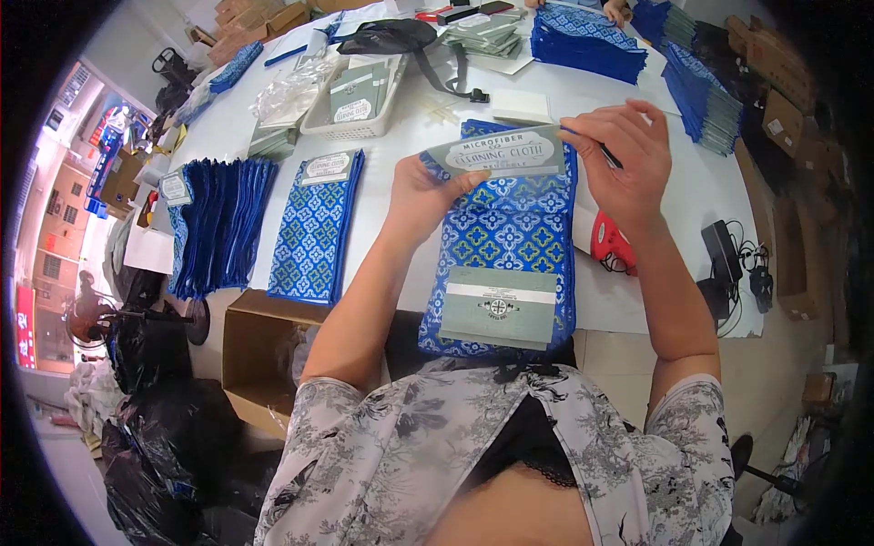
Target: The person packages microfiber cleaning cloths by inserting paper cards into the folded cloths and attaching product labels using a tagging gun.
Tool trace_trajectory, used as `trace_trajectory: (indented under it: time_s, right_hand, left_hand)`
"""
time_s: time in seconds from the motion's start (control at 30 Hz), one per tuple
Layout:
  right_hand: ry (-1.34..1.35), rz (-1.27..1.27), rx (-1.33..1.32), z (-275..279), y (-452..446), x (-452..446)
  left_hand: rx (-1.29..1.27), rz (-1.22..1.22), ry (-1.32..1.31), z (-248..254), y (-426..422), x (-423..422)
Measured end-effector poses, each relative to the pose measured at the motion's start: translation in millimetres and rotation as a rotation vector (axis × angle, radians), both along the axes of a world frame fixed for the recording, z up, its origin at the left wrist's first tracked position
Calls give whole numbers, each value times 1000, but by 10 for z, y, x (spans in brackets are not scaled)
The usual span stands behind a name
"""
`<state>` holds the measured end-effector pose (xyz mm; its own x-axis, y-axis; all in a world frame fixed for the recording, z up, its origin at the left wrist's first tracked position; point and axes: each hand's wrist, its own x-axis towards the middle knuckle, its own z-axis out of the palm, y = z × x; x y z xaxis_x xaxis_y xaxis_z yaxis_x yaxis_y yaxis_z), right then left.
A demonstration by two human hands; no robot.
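My left hand (421,196) grips the left end of a grey card label (496,152) printed "Microfiber Cleaning Cloth", its thumb lying across the lower edge. At the card's right corner, my right hand (628,159) pinches with thumb and forefinger while its other fingers curl loosely. A small dark thing by the right palm is too hidden to name. Under both hands lies a stack of blue patterned cloths (510,232), reaching the table's near edge. More grey card labels (499,308) rest on the near end of that stack.
Left of me stand a labelled cloth stack (314,227) and a row of folded cloths (223,227). A white basket (350,127) holds labels. Behind is a black bag (387,36); a red tool (612,244) lies right. Another person's hands (614,11) show at the far side.
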<state>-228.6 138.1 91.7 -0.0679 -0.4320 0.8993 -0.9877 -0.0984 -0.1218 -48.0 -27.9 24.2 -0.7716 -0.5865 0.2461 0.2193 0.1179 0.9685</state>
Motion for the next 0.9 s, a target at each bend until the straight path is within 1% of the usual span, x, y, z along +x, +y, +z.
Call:
trace_trajectory:
  time_s: [0.07,0.1,0.13,0.2,0.23,0.27,0.3,0.33,0.37,0.4,0.47,0.5,0.53,0.6,0.63,0.7,0.73,0.8,0.83,0.9]
  right_hand:
    - [33,-29,47,-19,6,-30]
    - [-192,-26,172,-94,18,-57]
    - [-196,-39,182,-161,49,-44]
    - [-770,219,169,-243,5,-16]
    - [-863,291,171,-362,2,17]
    - [-866,283,170,-438,19,58]
    - [-860,236,265,-493,54,97]
    - [-857,179,360,-556,104,119]
    - [-735,95,347,-643,108,78]
    - [-747,61,348,-697,137,72]
    - [-903,161,187,-761,200,61]
    - [-990,94,197,-695,300,89]
    - [-993,78,197,-684,410,22]
    - [-1134,-55,285,-713,761,-218]
    - [-1139,-60,292,-770,939,-338]
    - [-787,-430,792,-937,1250,-553]
    - [-789,-433,793,-1004,1352,-557]
    - [-495,-533,1095,-1132,1538,-458]
    - [-493,-530,1095,-1188,1551,-416]
    - [-341,-612,1132,-1291,1475,-349]
  left_hand:
    - [-18,14,-12,-16,18,5]
    - [-18,2,-12,-27,13,-2]
    - [-20,-11,-6,-27,21,-16]
    - [-2,-5,-3,1,48,-26]
    - [11,-5,-18,5,48,-21]
    - [24,-11,-35,1,50,-22]
    - [44,-17,-13,-25,46,-42]
    - [18,2,-59,-43,39,-52]
    - [70,-35,-48,-59,35,-65]
    - [126,-71,-41,-58,43,-76]
    - [110,-48,-62,-106,66,-84]
    - [110,-32,-67,-165,58,-86]
    - [112,-12,-72,-201,65,-82]
    - [149,-11,-88,-241,77,-68]
    - [171,-15,-74,-269,69,-73]
    - [185,-22,-40,-318,47,-100]
    - [187,-25,-41,-313,50,-110]
    - [238,0,-63,-280,65,-150]
    - [238,4,-62,-272,73,-158]
    - [266,1,-62,-244,77,-145]
